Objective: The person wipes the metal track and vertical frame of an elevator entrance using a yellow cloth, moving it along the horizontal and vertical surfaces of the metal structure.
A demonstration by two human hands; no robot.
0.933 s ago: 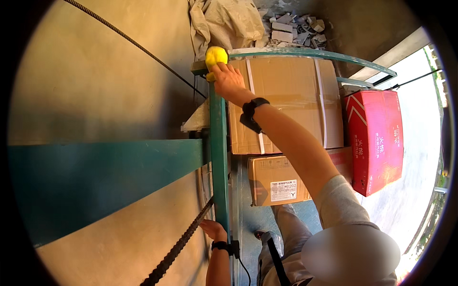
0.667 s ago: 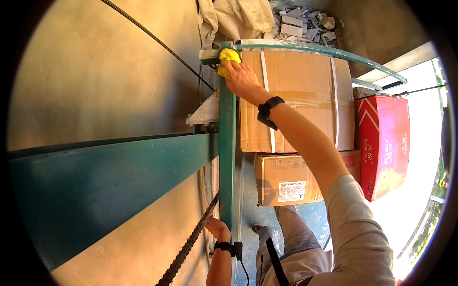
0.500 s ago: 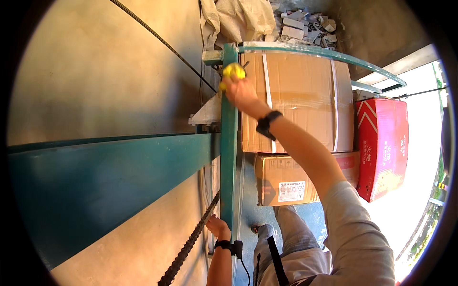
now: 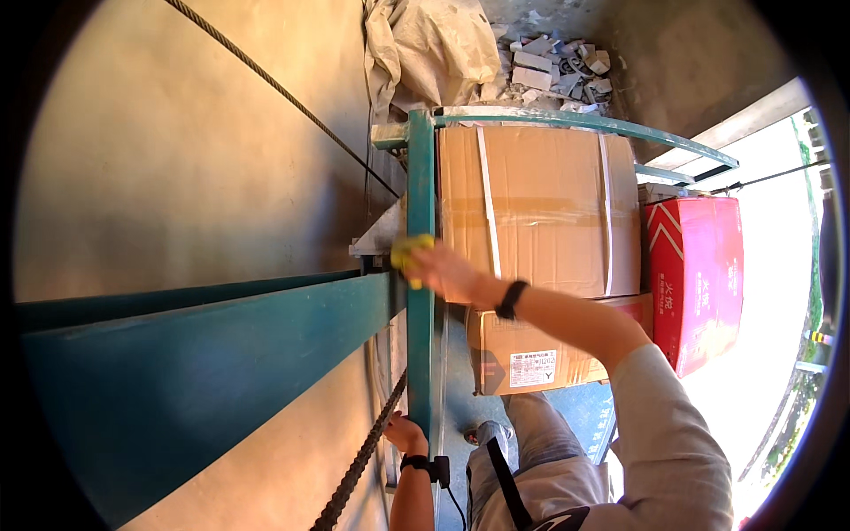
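Motion-blurred fingers of the right hand [image 4: 450,270] curl over a yellow cloth [image 4: 409,250], which covers part of the green post [image 4: 421,181] near the beam's [image 4: 221,354] end. The left hand [image 4: 405,432] is by the post's left edge, beside a rope [image 4: 361,476]; I cannot tell whether its partly hidden fingers grip. The right forearm covers part of the lower carton [image 4: 492,358].

Daylight is glaring from right, bleaching pale ground [image 4: 772,292]; shadow is darkening smooth tan wall [image 4: 195,168] at left; motion is blurring bare right hand [image 4: 450,271] and small yellow object [image 4: 406,251]; fisheye is bending edges.
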